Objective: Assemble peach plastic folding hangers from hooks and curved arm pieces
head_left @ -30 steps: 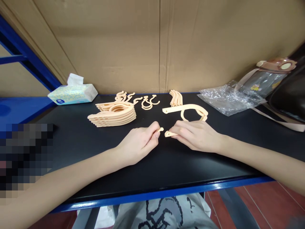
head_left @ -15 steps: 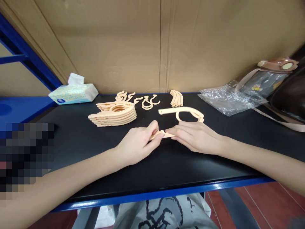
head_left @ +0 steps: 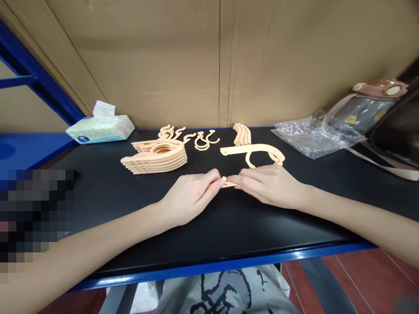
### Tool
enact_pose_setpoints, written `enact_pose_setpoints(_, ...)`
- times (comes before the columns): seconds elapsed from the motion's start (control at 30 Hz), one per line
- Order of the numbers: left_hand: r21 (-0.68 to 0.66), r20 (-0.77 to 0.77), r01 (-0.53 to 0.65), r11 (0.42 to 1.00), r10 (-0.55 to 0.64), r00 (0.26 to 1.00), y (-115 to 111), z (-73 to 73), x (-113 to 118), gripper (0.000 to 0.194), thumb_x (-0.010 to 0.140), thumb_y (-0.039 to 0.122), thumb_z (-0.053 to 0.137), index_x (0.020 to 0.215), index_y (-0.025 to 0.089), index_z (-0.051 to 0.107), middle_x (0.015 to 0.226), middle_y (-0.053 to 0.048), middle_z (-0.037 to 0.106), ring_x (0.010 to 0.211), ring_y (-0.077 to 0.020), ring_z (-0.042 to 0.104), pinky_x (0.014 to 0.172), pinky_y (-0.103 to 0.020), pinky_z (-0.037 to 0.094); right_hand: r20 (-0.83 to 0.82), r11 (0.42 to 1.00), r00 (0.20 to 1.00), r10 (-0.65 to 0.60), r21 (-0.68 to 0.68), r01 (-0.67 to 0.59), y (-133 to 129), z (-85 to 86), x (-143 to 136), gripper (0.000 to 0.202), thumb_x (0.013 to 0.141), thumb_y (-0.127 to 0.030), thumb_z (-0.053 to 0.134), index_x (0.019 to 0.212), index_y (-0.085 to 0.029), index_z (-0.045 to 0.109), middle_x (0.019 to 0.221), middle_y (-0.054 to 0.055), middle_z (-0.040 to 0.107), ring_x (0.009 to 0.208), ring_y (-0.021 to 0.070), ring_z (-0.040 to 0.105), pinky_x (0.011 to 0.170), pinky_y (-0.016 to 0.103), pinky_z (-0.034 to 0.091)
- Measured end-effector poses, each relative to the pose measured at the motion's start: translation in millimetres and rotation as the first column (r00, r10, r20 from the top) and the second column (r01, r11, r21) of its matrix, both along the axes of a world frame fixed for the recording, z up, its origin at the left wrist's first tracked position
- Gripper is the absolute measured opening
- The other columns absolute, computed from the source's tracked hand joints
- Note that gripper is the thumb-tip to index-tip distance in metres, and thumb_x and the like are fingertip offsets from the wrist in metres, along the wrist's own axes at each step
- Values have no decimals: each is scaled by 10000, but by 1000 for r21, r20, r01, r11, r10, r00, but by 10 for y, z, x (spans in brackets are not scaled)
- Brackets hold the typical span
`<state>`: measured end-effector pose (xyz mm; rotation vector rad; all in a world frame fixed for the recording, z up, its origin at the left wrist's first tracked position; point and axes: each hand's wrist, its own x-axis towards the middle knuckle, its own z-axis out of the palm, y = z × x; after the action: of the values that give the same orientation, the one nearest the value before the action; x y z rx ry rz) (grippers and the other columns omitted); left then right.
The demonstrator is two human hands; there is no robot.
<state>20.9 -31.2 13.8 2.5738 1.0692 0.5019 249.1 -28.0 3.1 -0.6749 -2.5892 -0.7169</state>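
My left hand (head_left: 196, 194) pinches a cream plastic folding clothes hanger between thumb and fingers, just above the black tabletop. My right hand (head_left: 268, 187) closes on the same hanger from the other side, its fingertips almost meeting the left ones. A short flat piece of the hanger (head_left: 229, 184) shows between the fingertips; most of its middle is hidden. Beyond the right hand a curved hanger arm (head_left: 252, 149) and part of a ring-shaped hook stick out. Left of the hands lies a stack of folded cream hangers (head_left: 157, 160).
Loose hanger hooks (head_left: 204, 140) lie behind the stack, and several curved arms (head_left: 242, 134) sit at the back. A tissue pack (head_left: 101, 128) is at the left. Clear plastic wrap (head_left: 314, 135), a bottle (head_left: 366, 109) and a dark bag (head_left: 396, 131) occupy the right. Cardboard (head_left: 157, 61) stands behind.
The left thumb and fingers have pressed closer together on the hanger. Its projecting arm and hook have shifted slightly right and turned a little. Things lying on the table stay put.
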Motion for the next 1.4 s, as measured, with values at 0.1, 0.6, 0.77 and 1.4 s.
enact_pose_setpoints(0.1,12,-25,-18,1000,19,1000,4,-12,7,346,968,362,223,704,195,371,593,34,438,538,-130,469,522,-239,299,-3,1000,1000,2,2,-2,1,-4,2,258,936,-161,387,1119,-203,564,710,-46,603,524,75,479,500,249,305)
enact_pose_setpoints(0.6,92,-123,-89,992,100,987,-12,-39,26,469,846,582,474,629,185,353,531,52,432,450,-101,410,461,-234,207,-110,996,993,41,-75,-50,-21,-6,-27,232,960,-273,385,883,-161,574,746,-21,670,559,72,553,506,228,335)
enact_pose_setpoints(0.77,96,-127,-78,992,90,988,-7,-48,25,449,859,565,467,645,190,349,534,56,426,461,-106,425,467,-230,223,-89,997,996,31,-62,-36,-24,-14,-29,229,960,-269,382,885,-164,571,745,-22,660,542,72,526,504,231,328)
enact_pose_setpoints(1.4,118,-174,-48,992,68,982,25,-37,5,423,909,523,421,659,188,361,538,56,431,455,-106,422,465,-217,219,-68,999,997,27,-22,-29,-10,-23,-25,185,950,-259,407,896,-171,561,710,-44,624,506,81,462,486,249,295)
